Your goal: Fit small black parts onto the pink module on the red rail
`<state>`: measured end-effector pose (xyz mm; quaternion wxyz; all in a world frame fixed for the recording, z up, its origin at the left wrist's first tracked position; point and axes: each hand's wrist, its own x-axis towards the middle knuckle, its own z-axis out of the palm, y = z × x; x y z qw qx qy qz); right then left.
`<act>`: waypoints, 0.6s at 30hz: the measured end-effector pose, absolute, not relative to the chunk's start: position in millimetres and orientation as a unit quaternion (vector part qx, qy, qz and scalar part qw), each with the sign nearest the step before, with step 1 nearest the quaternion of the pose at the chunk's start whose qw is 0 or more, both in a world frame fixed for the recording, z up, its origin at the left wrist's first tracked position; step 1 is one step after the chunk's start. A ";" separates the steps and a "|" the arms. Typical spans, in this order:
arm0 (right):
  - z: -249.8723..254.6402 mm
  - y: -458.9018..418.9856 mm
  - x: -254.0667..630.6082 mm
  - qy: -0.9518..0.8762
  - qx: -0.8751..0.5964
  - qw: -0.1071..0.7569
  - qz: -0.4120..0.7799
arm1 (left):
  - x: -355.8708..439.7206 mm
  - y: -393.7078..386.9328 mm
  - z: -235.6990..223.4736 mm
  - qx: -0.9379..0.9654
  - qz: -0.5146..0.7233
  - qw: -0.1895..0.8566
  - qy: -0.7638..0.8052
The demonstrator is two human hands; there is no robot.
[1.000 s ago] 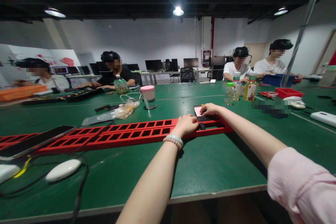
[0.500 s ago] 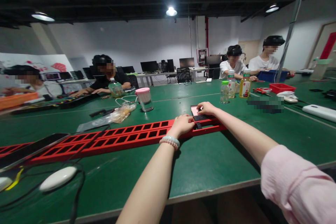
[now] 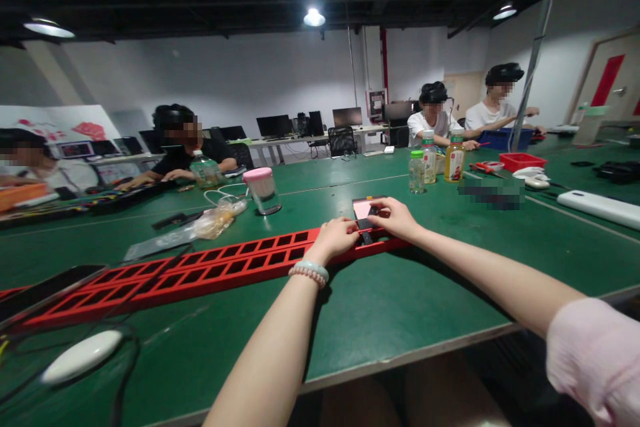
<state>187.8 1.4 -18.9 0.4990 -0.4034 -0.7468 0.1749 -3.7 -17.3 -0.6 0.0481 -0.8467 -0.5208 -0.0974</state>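
A long red rack (image 3: 210, 273) with two rows of square openings runs across the green table, its right end by my hands. My left hand (image 3: 336, 239) rests on that end, fingers curled together over the rack; what they grip is hidden. Just in front of its fingertips, a small black piece (image 3: 367, 238) sits in the rack. My right hand (image 3: 397, 217) is closed in a pinch on a small black piece (image 3: 373, 211). Beneath and beside these fingers, behind the rack, lies a shallow dark-edged tray (image 3: 362, 209) with a pale pink inside.
A dark phone (image 3: 55, 290) and a cable lie over the rack's left part. Behind it stand a pink-lidded cup (image 3: 263, 192) and a plastic bag (image 3: 215, 221). Bottles (image 3: 454, 160) and a red bin (image 3: 523, 161) stand right. Several people sit around the table.
The view has swung slightly right. My right hand has drawn back rightward from over the pale tray, and a black piece now shows in its fingers. My left hand stays on the rack.
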 end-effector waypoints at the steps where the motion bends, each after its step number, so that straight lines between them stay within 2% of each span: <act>1: -21.1 -4.7 188.1 -0.751 -0.398 0.499 0.170 | -3.8 -16.9 -0.7 -0.848 -0.098 0.048 -0.518; 18: -25.4 -13.2 192.4 -0.786 -0.354 0.425 0.276 | -3.4 -20.4 -2.7 -0.845 -0.101 0.026 -0.525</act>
